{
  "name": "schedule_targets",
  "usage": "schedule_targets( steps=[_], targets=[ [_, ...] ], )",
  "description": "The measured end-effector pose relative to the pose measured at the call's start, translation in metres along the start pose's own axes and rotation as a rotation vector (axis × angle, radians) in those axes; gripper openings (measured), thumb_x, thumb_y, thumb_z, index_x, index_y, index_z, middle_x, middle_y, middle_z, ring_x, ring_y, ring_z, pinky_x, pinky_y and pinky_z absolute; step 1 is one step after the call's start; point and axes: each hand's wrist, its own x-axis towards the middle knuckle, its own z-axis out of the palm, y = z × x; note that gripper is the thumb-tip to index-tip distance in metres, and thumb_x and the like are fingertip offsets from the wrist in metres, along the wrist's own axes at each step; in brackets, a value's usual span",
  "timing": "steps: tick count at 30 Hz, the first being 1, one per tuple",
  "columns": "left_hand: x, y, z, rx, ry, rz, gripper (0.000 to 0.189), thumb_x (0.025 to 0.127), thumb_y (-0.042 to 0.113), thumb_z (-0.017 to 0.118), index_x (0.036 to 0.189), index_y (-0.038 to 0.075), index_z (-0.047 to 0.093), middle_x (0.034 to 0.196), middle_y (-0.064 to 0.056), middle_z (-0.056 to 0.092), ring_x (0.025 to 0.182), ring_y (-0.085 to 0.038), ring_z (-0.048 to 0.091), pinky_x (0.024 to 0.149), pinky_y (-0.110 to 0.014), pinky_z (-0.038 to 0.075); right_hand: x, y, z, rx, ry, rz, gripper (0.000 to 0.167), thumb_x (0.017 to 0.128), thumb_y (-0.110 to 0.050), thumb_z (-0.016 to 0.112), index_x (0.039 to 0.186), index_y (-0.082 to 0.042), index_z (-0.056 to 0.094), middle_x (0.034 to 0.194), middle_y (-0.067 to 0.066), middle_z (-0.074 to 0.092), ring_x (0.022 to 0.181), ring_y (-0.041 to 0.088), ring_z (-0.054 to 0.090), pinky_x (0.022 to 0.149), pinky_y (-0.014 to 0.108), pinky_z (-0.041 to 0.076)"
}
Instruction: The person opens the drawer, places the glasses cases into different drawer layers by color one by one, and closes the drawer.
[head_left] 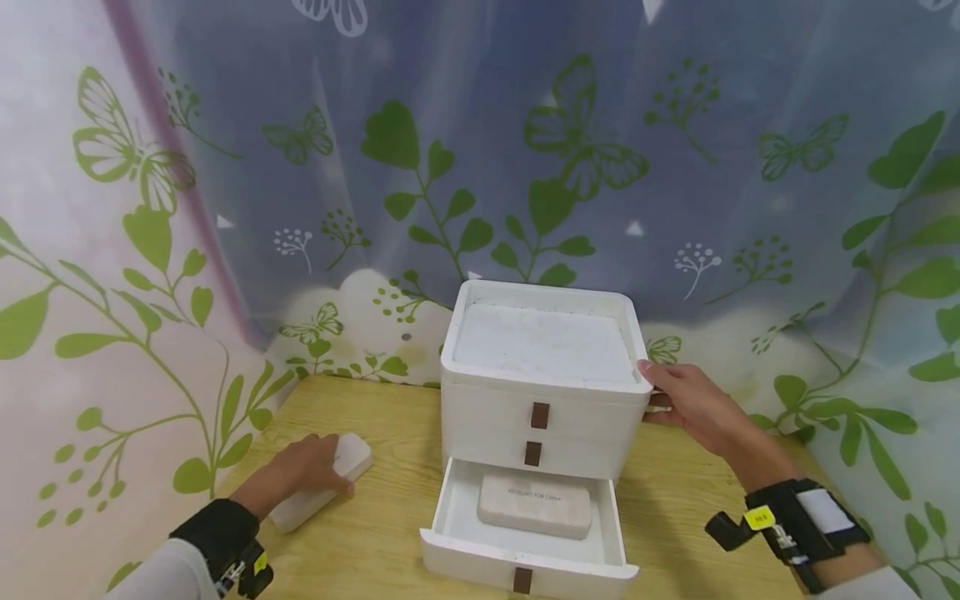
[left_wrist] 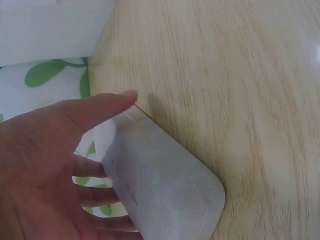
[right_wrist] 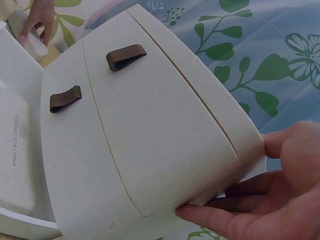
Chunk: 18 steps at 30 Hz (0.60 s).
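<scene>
A white three-drawer storage box (head_left: 543,425) stands with its bottom drawer (head_left: 525,554) pulled out. Inside that drawer lies a pale glasses case (head_left: 534,503) with printed lettering. Left of the box, a second white glasses case (left_wrist: 160,170) rests on the table at a slant. My left hand (head_left: 303,471) grips it from above, thumb on one long side and fingers on the other. At the box's upper right corner my right hand (head_left: 693,404) holds on, the thumb on the top rim and the fingers against the side wall, as the right wrist view also shows.
The wood-grain table (head_left: 390,500) carries everything. Behind it hangs a blue and white curtain (head_left: 480,167) with green leaves and butterflies, close behind the box. Brown pull tabs (head_left: 540,415) stick out from the drawer fronts. The box top is a shallow tray (head_left: 543,337).
</scene>
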Motion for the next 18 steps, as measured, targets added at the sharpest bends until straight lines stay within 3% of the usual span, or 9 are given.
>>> schedule_targets(
  steps=[5,14,18],
  targets=[
    [0.004,-0.004,0.004,0.05,0.043,0.0,0.068,0.073,0.036,0.089,0.12,-0.006,0.062,0.1,-0.015,0.066,0.084,-0.025,0.058,0.073,-0.042,0.051,0.0,0.001,-0.001,0.013,0.006,0.014,0.075,0.112,-0.047,0.037,0.156,0.014,0.028,0.153,0.035,0.044,0.125,0.023,0.064,0.102,0.04,0.059],
    [0.005,-0.008,0.008,0.037,0.087,0.007,0.048,0.067,0.033,0.091,0.094,0.005,0.062,0.084,-0.006,0.058,0.072,-0.021,0.049,0.063,-0.034,0.039,0.0,0.001,0.001,0.006,0.009,0.021,0.076,0.112,-0.048,0.038,0.157,0.012,0.028,0.154,0.034,0.043,0.131,0.03,0.061,0.105,0.044,0.057],
    [0.007,-0.012,0.01,0.067,0.102,0.014,0.046,0.064,0.036,0.089,0.09,0.009,0.062,0.082,-0.003,0.055,0.07,-0.02,0.049,0.062,-0.034,0.036,0.0,0.001,0.0,0.008,0.009,0.019,0.075,0.112,-0.048,0.038,0.157,0.012,0.028,0.154,0.034,0.044,0.13,0.029,0.062,0.105,0.044,0.057]
  ],
)
